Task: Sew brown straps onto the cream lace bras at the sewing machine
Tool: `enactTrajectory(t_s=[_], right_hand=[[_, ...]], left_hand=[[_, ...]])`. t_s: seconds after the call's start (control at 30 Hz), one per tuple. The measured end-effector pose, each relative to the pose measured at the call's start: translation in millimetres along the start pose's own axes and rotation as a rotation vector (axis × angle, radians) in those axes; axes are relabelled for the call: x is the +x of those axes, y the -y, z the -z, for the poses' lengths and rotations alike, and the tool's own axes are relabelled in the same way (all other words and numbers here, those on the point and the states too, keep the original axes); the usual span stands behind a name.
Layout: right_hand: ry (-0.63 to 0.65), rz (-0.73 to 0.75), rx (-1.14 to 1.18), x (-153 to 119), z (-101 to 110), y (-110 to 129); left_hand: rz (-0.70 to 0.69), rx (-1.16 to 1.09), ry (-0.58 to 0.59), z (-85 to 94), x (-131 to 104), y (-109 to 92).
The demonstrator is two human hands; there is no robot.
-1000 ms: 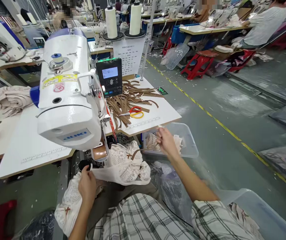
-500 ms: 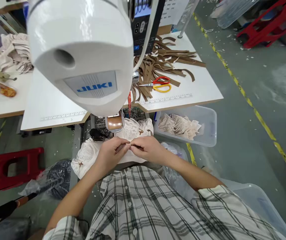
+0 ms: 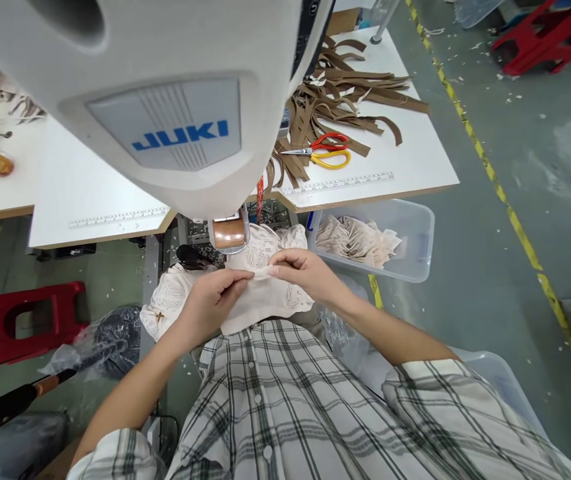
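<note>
A cream lace garment piece (image 3: 260,299), which looks like part of a bra, spreads over my lap below the sewing machine head (image 3: 165,120). My left hand (image 3: 214,297) pinches its folded edge between thumb and fingers. A short way to the right, my right hand (image 3: 306,272) pinches the same edge, so a narrow strip stretches between both hands. More cream lace (image 3: 165,300) with a small brown mark hangs left of my left hand. The machine's amber-brown guard (image 3: 229,233) sits just beyond the fabric. The needle area is hidden.
Scissors (image 3: 332,150) with red and yellow handles lie by brown strips (image 3: 350,93) on the white table (image 3: 415,167). A clear bin (image 3: 422,247) holds cream fabric pieces (image 3: 358,240) at right. A red stool (image 3: 25,320) stands left; plastic bags (image 3: 115,340) lie near it.
My hands have moved apart, drawing the garment's edge out between them. More of the plain cream panel shows below. The whole view has shifted, with the machine head now larger.
</note>
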State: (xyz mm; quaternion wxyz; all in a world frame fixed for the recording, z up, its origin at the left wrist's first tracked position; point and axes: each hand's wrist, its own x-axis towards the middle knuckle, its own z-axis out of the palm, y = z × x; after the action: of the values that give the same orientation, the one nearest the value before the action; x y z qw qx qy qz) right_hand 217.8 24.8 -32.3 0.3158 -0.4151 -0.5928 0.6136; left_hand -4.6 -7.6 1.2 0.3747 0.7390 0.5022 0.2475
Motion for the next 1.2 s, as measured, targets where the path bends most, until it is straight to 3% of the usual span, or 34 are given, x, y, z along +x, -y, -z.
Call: enactTrajectory(t_s=[0.13,0.23,0.47,0.6,0.7,0.77,0.87,0.97,1.03,1.2], right_hand=[[0.28,0.259,-0.237,-1,-4,7],[0.387,0.38,-0.359,-3,-10,16],[0.325,0.601,-0.549,-5,-15,21],[0.241,0.696,-0.71,-8,-23,16],[0.175,0.661,-0.734,-8,-28,12],[0.166,0.574,-0.628,-7,-31,11],[0.122,0.415,-0.372,-7,-33,12],[0.047,0.358,-0.224,-8,-33,17],[0.028,0.372,-0.213,-9,-33,20],[0.03,0.349,-0.27,-9,-32,25]], left_hand=[[0.013,0.038,0.051,10.0,-5,-7],[0.001,0.086,0.081,13.7,-5,-11],[-0.107,0.047,0.077,21.6,-6,-8],[-0.077,0.178,0.137,21.8,-2,-12],[-0.014,0.291,0.198,20.4,5,-13],[0.019,0.283,0.229,18.4,9,-10],[0.12,0.001,0.212,10.0,10,-4],[0.213,-0.429,0.032,-4.4,4,-2],[0.228,-0.528,-0.104,-12.6,-1,-2],[0.118,-0.223,-0.225,-14.4,-8,-1]])
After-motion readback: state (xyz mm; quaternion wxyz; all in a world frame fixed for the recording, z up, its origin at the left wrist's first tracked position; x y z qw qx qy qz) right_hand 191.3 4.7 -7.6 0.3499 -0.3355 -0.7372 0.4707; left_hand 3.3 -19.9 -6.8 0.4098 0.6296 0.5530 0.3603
